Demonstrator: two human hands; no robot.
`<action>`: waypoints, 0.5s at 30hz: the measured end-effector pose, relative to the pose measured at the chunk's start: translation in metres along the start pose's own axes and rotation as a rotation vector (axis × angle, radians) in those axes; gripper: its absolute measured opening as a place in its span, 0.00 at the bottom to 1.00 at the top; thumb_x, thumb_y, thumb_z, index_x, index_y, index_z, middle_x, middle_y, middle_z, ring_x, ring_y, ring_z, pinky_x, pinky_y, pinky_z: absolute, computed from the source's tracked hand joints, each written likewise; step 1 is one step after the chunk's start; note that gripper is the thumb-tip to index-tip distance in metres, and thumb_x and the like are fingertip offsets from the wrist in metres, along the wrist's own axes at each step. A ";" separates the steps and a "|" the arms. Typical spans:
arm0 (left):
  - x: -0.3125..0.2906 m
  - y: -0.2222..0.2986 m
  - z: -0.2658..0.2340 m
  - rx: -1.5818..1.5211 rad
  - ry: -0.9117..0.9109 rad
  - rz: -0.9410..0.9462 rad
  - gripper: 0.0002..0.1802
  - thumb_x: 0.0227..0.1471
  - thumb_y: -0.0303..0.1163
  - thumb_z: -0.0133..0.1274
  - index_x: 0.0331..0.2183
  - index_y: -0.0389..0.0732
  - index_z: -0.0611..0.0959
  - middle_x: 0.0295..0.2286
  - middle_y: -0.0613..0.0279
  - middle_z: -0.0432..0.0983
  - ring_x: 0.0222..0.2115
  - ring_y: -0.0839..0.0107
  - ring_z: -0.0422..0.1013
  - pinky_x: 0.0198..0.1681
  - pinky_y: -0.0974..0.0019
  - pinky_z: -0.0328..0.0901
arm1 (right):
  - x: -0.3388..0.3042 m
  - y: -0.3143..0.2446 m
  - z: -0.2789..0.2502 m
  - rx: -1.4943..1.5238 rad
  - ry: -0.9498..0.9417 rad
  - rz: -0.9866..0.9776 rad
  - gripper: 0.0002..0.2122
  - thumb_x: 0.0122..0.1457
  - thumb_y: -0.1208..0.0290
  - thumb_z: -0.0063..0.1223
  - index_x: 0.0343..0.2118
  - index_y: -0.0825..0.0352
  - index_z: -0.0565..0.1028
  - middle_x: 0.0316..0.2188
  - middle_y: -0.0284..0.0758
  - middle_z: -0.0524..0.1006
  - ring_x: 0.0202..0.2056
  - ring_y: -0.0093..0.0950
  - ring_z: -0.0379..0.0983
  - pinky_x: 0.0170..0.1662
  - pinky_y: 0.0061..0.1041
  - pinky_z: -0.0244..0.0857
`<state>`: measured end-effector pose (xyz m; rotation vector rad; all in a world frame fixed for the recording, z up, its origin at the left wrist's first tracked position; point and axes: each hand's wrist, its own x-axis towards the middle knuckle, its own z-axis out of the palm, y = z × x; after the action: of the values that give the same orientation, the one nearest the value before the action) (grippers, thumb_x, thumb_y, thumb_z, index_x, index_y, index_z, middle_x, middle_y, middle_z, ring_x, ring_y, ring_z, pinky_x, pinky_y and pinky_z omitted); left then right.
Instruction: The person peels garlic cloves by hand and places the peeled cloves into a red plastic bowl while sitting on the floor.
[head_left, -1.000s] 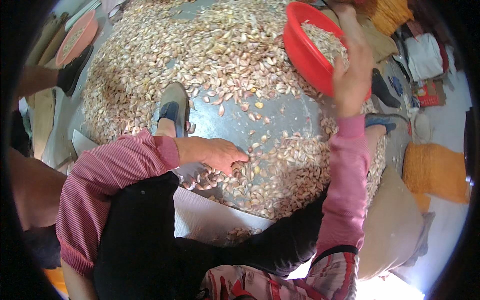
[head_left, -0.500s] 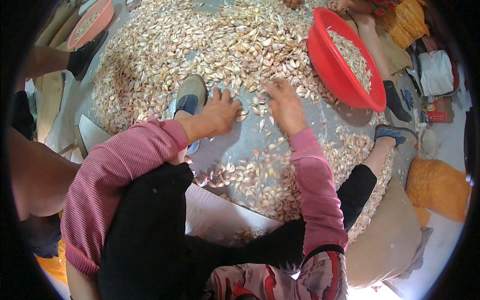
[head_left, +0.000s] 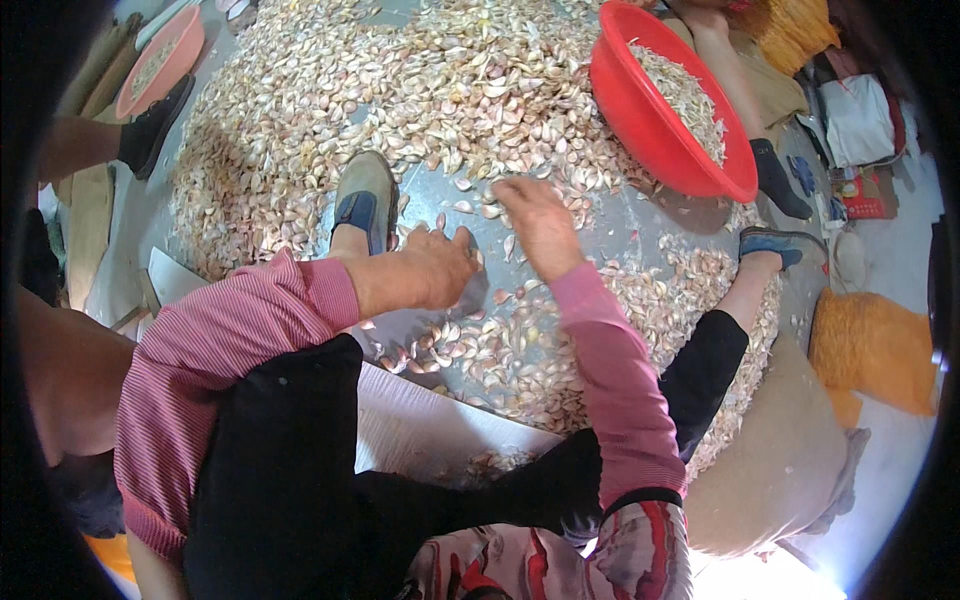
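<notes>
A broad heap of loose garlic cloves (head_left: 480,80) spreads over the grey floor ahead of me. My left hand (head_left: 440,268) is low over the floor, just right of my shoe, its bent fingers apart and no clove visible in them. Across a narrow strip of floor, my right hand (head_left: 540,225) reaches to the heap's near edge. Its slightly blurred fingers bend leftward over a few scattered cloves, and I see nothing gripped. A smaller spread of garlic cloves (head_left: 520,365) lies between my legs, nearer than both hands.
A red basin (head_left: 650,130) of pale skins or scraps stands tilted at right, beside another person's leg (head_left: 735,80). A pink basin (head_left: 160,60) is far left, near another person's shoe. My shoes (head_left: 365,200) flank the cloves. Orange sacks (head_left: 870,350) lie at right.
My right hand has swept left and its fingers have drawn closer together. My left hand has come slightly nearer to me, its fingers bending more. The whole view has shifted a little.
</notes>
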<state>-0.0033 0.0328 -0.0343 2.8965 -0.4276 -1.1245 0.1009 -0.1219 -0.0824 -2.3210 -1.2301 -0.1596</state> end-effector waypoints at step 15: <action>0.018 -0.019 -0.011 -1.108 0.631 0.170 0.19 0.54 0.31 0.56 0.47 0.36 0.74 0.32 0.56 0.79 0.34 0.71 0.76 0.37 0.68 0.71 | -0.030 -0.012 -0.010 1.173 0.035 0.681 0.13 0.59 0.79 0.47 0.46 0.65 0.76 0.35 0.30 0.77 0.35 0.17 0.72 0.35 0.17 0.66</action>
<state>0.0216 0.0450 -0.0401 1.9719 0.0089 -0.2027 0.0754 -0.1432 -0.0793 -1.4992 -0.2488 0.5950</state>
